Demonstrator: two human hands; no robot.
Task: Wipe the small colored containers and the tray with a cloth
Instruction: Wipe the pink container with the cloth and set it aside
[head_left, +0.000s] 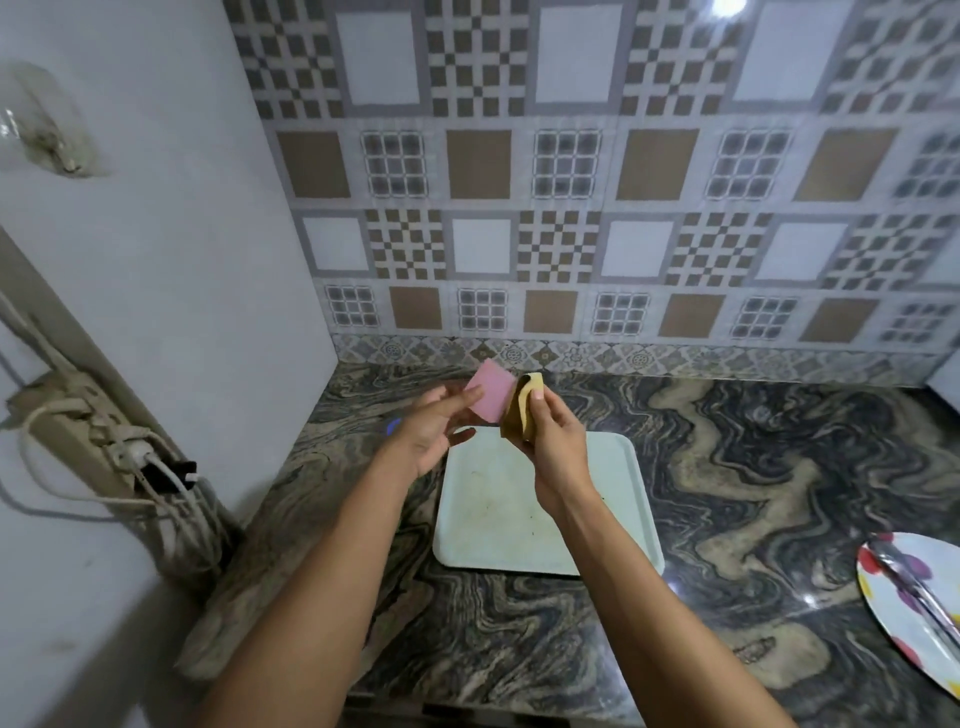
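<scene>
With our left hand (432, 434) we hold the pink container (491, 396) at the fingertips, up in the air. Our right hand (557, 448) grips the tan cloth (521, 413), folded and touching the container's right side. The white tray (483, 525) lies on the tabletop (753, 467) under both hands. Far right of our right hand lies a dotted plate (883, 597).
</scene>
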